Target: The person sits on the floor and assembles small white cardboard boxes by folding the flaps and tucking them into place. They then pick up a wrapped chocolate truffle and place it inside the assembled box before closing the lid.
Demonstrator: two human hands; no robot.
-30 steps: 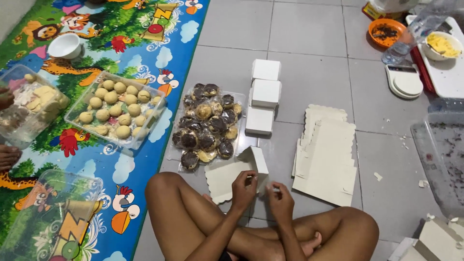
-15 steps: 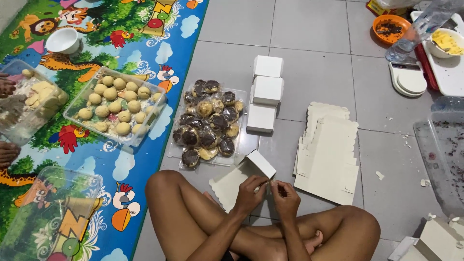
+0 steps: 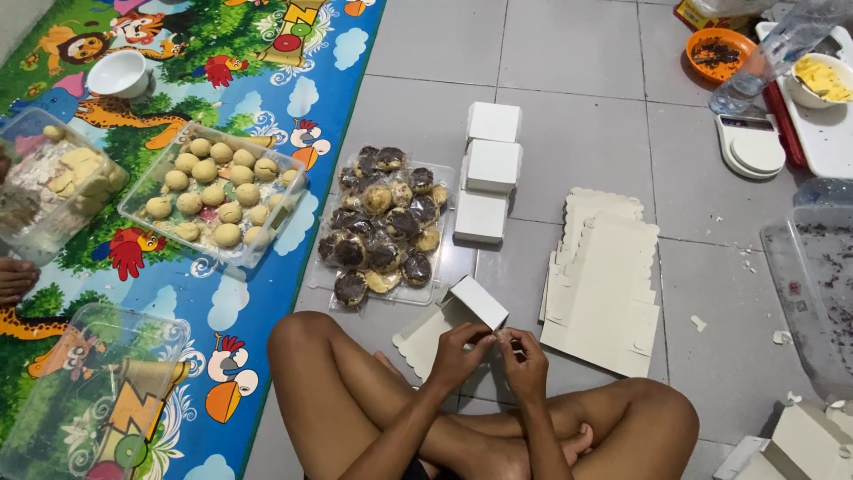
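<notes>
Both hands, left (image 3: 459, 353) and right (image 3: 524, 360), pinch a half-folded white box (image 3: 462, 311). Flat blanks (image 3: 604, 284) lie at 2 o'clock, a pastry tray (image 3: 384, 227) at 11.

Both forearms and legs are bare, with no sleeves, rings or watch on left hand (image 3: 459, 354) or right hand (image 3: 526, 360).

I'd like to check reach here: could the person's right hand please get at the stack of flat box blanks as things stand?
Probably yes: the stack of flat box blanks lies just beside the right hand, nothing between, though both hands hold a half-folded box.
</notes>
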